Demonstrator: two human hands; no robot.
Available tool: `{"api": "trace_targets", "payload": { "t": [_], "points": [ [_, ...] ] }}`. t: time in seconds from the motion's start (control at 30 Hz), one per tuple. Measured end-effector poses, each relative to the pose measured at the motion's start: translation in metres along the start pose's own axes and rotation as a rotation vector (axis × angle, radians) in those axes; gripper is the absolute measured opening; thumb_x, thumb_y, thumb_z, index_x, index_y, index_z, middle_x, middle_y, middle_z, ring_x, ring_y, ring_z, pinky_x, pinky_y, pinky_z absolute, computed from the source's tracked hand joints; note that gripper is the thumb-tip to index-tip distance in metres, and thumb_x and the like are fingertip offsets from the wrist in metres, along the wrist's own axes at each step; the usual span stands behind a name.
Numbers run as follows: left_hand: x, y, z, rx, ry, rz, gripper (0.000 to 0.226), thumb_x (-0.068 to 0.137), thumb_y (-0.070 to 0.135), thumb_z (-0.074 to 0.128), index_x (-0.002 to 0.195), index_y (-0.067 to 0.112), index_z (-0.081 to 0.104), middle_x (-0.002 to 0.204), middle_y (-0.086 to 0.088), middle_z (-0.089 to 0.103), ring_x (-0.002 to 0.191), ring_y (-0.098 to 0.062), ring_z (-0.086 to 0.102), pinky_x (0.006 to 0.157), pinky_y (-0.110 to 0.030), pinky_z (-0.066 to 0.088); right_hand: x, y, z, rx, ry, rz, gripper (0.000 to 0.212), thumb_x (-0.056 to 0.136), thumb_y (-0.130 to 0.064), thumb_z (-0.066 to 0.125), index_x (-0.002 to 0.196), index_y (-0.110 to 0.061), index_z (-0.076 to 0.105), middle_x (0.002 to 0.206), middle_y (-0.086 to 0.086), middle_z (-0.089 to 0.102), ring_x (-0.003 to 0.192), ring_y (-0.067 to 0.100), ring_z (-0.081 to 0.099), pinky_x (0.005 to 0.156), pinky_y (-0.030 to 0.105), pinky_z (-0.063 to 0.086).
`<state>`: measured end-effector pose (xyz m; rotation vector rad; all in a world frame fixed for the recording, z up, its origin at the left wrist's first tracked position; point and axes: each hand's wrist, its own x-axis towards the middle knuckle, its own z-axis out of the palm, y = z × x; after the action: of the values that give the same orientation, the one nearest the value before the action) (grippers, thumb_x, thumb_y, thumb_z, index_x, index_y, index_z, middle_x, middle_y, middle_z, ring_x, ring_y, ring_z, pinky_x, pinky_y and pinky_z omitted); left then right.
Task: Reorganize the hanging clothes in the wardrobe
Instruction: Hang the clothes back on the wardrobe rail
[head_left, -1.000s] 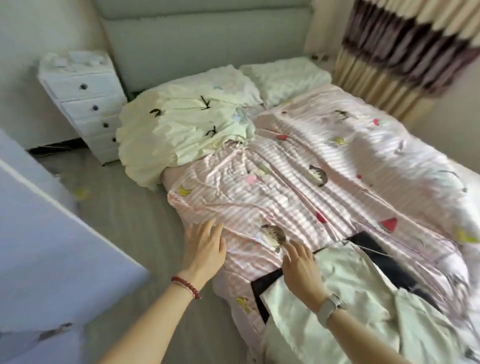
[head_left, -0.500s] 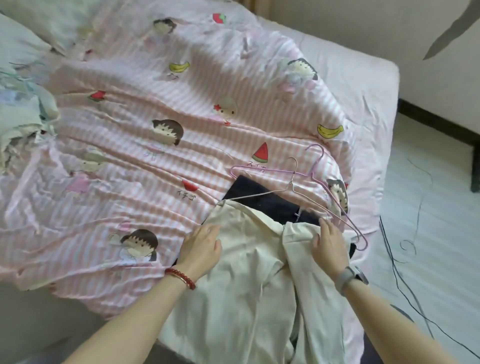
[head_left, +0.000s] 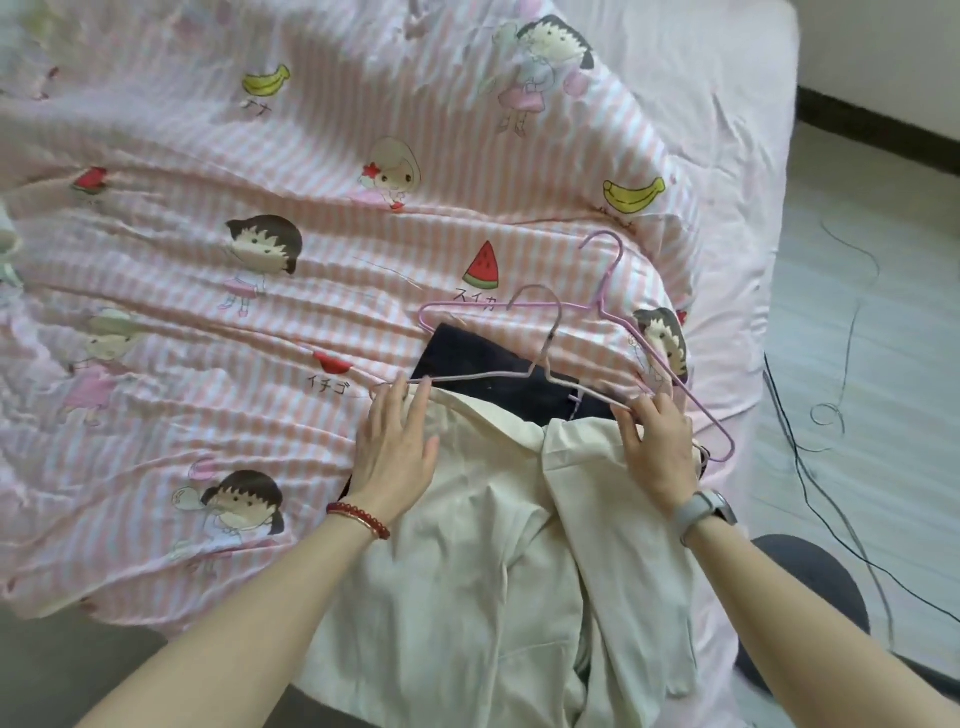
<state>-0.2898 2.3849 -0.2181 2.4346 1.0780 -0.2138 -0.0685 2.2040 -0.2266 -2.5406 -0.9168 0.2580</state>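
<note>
- Left hand (head_left: 397, 457) flat, released, pressing cream shirt (head_left: 467, 571).
- Right hand (head_left: 657, 447) grasping pale hanger (head_left: 540, 364); pink hanger (head_left: 670, 358) at 1 o'clock could snag, dragging both.

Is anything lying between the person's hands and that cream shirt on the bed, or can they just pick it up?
Nothing visible is in the way. The left hand already rests flat on the cream shirt, and the right hand lies on its other shoulder, fingertips at the pale wire hanger. A purple hanger and dark garment lie beyond.
</note>
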Motion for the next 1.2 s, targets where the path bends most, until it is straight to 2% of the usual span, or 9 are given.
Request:
{"api": "trace_targets", "payload": {
  "t": [0.07, 0.13, 0.2, 0.27, 0.37, 0.6, 0.93, 1.03, 1.2],
  "points": [
    [0.003, 0.005, -0.01, 0.042, 0.068, 0.043, 0.072, 0.094, 0.037, 0.04, 0.143, 0.03, -0.011, 0.154, 0.002, -0.014, 0.142, -0.022, -0.011, 0.113, -0.046, -0.001, -0.011, -0.005, -0.011, 0.038, 0.004, -0.115, 0.007, 0.082, -0.004, 0.065, 0.077, 0.001, 0.062, 0.078, 0.019, 0.055, 0.097, 0.047, 0.053, 0.069, 0.05, 0.045],
    [0.005, 0.008, -0.019, 0.07, 0.066, 0.091, 0.066, 0.095, 0.042, 0.036, 0.144, 0.032, -0.008, 0.151, 0.01, -0.012, 0.143, -0.018, -0.008, 0.112, -0.046, -0.009, -0.014, -0.009, -0.022, 0.071, 0.023, -0.193, 0.005, 0.081, -0.004, 0.064, 0.08, 0.001, 0.064, 0.08, 0.018, 0.055, 0.09, 0.045, 0.054, 0.066, 0.049, 0.046],
    [0.004, 0.008, -0.029, 0.011, 0.054, 0.111, 0.051, 0.096, 0.038, 0.038, 0.144, 0.025, 0.027, 0.148, 0.006, 0.03, 0.138, -0.018, 0.022, 0.112, -0.044, 0.0, -0.012, -0.018, -0.035, 0.12, 0.061, -0.223, 0.006, 0.082, -0.004, 0.063, 0.083, 0.002, 0.065, 0.08, 0.018, 0.056, 0.081, 0.041, 0.056, 0.067, 0.052, 0.048],
    [-0.006, 0.006, -0.043, -0.101, 0.126, 0.117, 0.029, 0.096, 0.029, 0.044, 0.12, 0.017, 0.055, 0.115, -0.003, 0.059, 0.114, -0.025, 0.05, 0.102, -0.04, 0.024, -0.011, -0.033, -0.046, 0.145, 0.101, -0.263, 0.006, 0.081, -0.004, 0.064, 0.084, 0.002, 0.066, 0.078, 0.018, 0.055, 0.073, 0.038, 0.056, 0.067, 0.051, 0.048],
    [-0.038, -0.007, -0.069, -0.204, 0.298, 0.076, 0.019, 0.095, 0.021, 0.049, 0.095, 0.008, 0.063, 0.089, -0.009, 0.062, 0.085, -0.031, 0.057, 0.067, -0.034, 0.033, -0.014, -0.068, -0.058, 0.178, 0.138, -0.332, 0.006, 0.08, -0.005, 0.066, 0.08, 0.001, 0.068, 0.073, 0.017, 0.055, 0.066, 0.032, 0.055, 0.06, 0.04, 0.046],
    [-0.146, -0.078, -0.141, -0.146, 0.673, -0.105, 0.014, 0.088, 0.013, 0.056, 0.08, 0.005, 0.064, 0.075, -0.008, 0.065, 0.067, -0.031, 0.059, 0.063, -0.032, 0.036, -0.043, -0.19, -0.054, 0.256, 0.092, -0.56, 0.01, 0.08, -0.012, 0.069, 0.077, -0.003, 0.069, 0.068, 0.008, 0.065, 0.058, 0.025, 0.06, 0.05, 0.034, 0.048],
    [-0.384, -0.191, -0.147, -0.146, 1.064, -0.658, 0.011, 0.088, 0.005, 0.056, 0.079, 0.006, 0.063, 0.079, -0.006, 0.065, 0.07, -0.027, 0.057, 0.054, -0.028, 0.034, -0.172, -0.393, -0.03, 0.415, -0.217, -1.161, 0.012, 0.077, -0.021, 0.071, 0.074, -0.009, 0.072, 0.068, 0.003, 0.07, 0.058, 0.019, 0.066, 0.049, 0.029, 0.052],
    [-0.46, -0.204, -0.137, -0.127, 1.183, -0.896, 0.011, 0.088, 0.008, 0.056, 0.081, 0.009, 0.064, 0.083, -0.006, 0.067, 0.074, -0.029, 0.059, 0.058, -0.028, 0.031, -0.232, -0.446, -0.026, 0.441, -0.327, -1.318, 0.011, 0.078, -0.023, 0.07, 0.078, -0.013, 0.073, 0.073, 0.0, 0.072, 0.065, 0.018, 0.067, 0.054, 0.028, 0.052],
    [-0.566, -0.217, -0.134, -0.045, 1.361, -1.069, 0.009, 0.085, 0.001, 0.06, 0.077, 0.002, 0.065, 0.076, -0.014, 0.066, 0.07, -0.035, 0.06, 0.057, -0.033, 0.036, -0.322, -0.514, -0.029, 0.484, -0.522, -1.514, 0.011, 0.084, -0.019, 0.065, 0.091, -0.013, 0.072, 0.082, 0.003, 0.073, 0.073, 0.023, 0.068, 0.064, 0.032, 0.052]
  ]
}}
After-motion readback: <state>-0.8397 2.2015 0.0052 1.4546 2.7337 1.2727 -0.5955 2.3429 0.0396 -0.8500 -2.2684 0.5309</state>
